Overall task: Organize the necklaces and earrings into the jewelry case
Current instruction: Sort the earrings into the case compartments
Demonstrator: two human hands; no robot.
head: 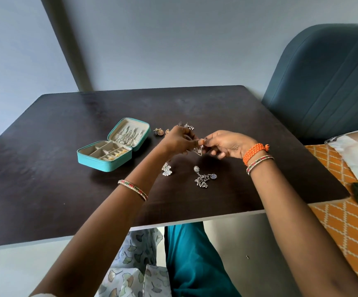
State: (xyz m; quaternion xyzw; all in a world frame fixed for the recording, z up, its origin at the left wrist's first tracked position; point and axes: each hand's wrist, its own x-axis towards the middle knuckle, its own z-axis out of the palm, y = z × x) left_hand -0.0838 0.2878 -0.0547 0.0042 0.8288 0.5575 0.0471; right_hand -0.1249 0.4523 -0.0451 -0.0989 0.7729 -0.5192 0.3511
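Two bangled forearms of yours reached out over the dark table [45, 200]. Nearest you on its top lay loose silver earrings: a fan-shaped pair [167, 169] partly under your left forearm, and a dangling cluster [204, 177] to its right, well apart from the case. Above them your left hand [179, 140] and right hand [227, 145] met, fingertips almost touching. Both pinched a triangular silver earring [197, 151] between curled fingers, holding it just above the tabletop. Your right wrist wore an orange thread band [254, 152] beside the bangles.

To the left of your hands stood the teal case [101, 162], open, its lid [128, 132] tilted back. Silver pieces hung in the lid; small gold pieces sat in one of the right-hand compartments of the base. Beyond your left hand lay more earrings: a gold pair [161, 131] near the lid and a silver bunch [187, 126] farther right. A blue chair [323, 82] stood past the table's far right corner.
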